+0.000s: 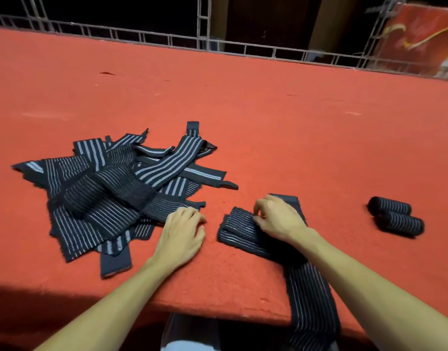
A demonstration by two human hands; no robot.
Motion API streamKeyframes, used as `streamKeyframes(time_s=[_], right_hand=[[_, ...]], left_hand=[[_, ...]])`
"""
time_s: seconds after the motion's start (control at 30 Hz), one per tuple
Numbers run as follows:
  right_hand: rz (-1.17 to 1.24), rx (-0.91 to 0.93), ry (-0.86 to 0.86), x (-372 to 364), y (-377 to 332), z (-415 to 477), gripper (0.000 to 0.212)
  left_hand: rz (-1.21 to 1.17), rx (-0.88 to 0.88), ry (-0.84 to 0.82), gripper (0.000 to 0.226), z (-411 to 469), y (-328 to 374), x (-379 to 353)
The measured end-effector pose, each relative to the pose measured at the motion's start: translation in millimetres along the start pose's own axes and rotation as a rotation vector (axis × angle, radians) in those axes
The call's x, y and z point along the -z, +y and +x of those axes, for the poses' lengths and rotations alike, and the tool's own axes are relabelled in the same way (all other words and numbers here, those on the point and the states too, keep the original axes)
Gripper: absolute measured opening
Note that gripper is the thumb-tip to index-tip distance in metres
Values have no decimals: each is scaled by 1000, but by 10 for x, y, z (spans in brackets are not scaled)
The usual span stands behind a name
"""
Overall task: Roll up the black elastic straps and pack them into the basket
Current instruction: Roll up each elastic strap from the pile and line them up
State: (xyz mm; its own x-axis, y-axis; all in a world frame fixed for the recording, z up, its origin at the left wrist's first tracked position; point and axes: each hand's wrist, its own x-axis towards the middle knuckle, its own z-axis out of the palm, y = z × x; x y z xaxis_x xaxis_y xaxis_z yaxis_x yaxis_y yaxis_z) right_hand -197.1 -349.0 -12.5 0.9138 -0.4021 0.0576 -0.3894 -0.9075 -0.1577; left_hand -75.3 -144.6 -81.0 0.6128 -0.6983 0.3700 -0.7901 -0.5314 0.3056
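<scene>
A loose pile of black elastic straps [111,188] with grey stripes lies on the red table [268,110] at the left. One long strap [243,231] lies in front of me, its tail hanging over the near edge. My right hand [278,219] pinches the folded end of this strap with curled fingers. My left hand [182,234] rests on the table with loosely curled fingers, between the pile and the strap, holding nothing. Two rolled straps [395,216] lie side by side at the right. No basket is in view.
The table's near edge [217,310] runs just under my forearms. A metal truss frame [205,41] stands along the far edge, with a red banner [420,39] at the back right.
</scene>
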Motion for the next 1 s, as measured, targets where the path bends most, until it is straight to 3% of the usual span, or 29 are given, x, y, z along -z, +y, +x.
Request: streamKeyframes(time_s=[0.2, 0.43, 0.57, 0.67, 0.73, 0.83, 0.9, 1.0], right_hand=[[22, -217, -132, -198, -501, 162, 57], [89, -319, -144, -29, -593, 141, 45], [226, -316, -123, 190, -450, 43, 21], [406, -313, -83, 354, -309, -79, 22], [732, -293, -85, 450, -279, -191, 20], [1073, -220, -65, 612, -266, -363, 12], [1156, -197, -9, 710, -201, -444, 7], [1252, -171, -4, 816, -52, -543, 3]], left_hand=[[-65, 10, 24, 32, -3, -32, -15], [-42, 52, -7, 24, -12, 29, 43], [18, 122, -170, 29, 82, 158, 195], [-301, 225, -208, 24, 179, 387, 367], [-654, 266, -223, 19, 218, 641, 473], [-954, 280, -196, 14, 230, 1045, 602], [-1026, 295, -149, 20, 230, 1225, 661], [-851, 211, -93, 31, 248, 1351, 697]])
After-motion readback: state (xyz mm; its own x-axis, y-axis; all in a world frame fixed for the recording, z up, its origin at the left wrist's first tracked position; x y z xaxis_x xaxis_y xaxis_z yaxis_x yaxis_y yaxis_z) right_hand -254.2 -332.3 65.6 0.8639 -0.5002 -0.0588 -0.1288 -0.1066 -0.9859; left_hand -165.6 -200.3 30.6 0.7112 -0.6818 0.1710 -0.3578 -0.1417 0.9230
